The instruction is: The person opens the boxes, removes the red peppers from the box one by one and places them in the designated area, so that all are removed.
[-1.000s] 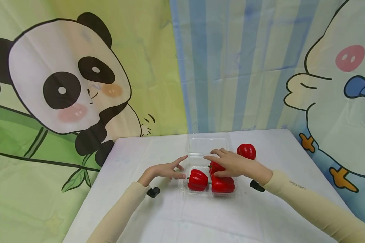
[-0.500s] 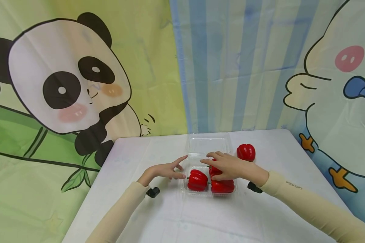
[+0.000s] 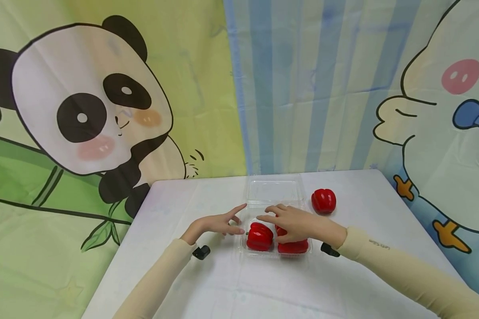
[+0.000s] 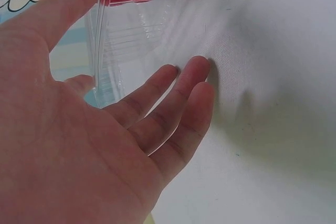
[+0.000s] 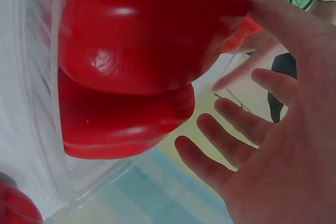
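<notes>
A clear plastic clamshell box (image 3: 274, 254) lies on the table with its lid (image 3: 275, 190) folded back. Inside it, one red bell pepper (image 3: 259, 237) sits at the left and another (image 3: 293, 247) at the front right. A third red pepper (image 5: 126, 119) is behind that one, mostly covered by my right hand in the head view. My left hand (image 3: 219, 223) rests by the box's left side, thumb at the rim and fingers loosely spread. Over the right-hand peppers hovers my right hand (image 3: 295, 221), fingers extended; its thumb overlaps the nearer pepper in the right wrist view.
One more red bell pepper (image 3: 323, 201) stands on the white tabletop (image 3: 207, 283), right of the lid. Behind the table hangs a printed curtain (image 3: 191, 88) with a panda and a white bird. Both wrists carry small black cameras.
My right hand has shifted left and slightly down across the peppers in the box. The pepper outside the box now shows fully. My left hand stays in place.
</notes>
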A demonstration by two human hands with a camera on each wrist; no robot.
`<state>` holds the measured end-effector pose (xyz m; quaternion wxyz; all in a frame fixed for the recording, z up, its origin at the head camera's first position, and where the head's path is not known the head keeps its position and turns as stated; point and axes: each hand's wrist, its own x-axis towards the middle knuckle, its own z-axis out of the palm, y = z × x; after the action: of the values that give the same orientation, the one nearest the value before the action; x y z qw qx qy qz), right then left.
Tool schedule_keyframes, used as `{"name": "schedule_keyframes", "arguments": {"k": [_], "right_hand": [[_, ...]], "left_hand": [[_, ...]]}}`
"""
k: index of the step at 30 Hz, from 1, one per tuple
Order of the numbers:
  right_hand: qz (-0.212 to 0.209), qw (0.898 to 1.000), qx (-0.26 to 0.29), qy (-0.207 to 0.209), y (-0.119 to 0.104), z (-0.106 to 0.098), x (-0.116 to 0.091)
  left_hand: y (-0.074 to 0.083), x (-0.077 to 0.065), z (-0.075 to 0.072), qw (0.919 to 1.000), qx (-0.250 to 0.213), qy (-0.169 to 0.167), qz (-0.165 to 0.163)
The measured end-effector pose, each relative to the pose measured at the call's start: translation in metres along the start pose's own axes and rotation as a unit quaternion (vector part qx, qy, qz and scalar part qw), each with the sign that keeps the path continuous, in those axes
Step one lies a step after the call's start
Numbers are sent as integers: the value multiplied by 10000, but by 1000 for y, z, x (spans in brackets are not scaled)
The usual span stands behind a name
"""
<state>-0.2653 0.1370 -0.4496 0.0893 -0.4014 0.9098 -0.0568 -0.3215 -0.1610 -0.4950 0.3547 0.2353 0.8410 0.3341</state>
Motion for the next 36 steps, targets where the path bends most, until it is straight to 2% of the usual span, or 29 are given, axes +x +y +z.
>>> {"name": "schedule_keyframes", "arguments": {"k": [21,36], "right_hand": [[-617,9973,-371,-167,-16,8,11],[-374,9959,-683,-451,-20,20,23]], "left_hand": [[2,-2,-2,9999,25,-31,113],[-2,0,-2,9998,45,-58,166]]}}
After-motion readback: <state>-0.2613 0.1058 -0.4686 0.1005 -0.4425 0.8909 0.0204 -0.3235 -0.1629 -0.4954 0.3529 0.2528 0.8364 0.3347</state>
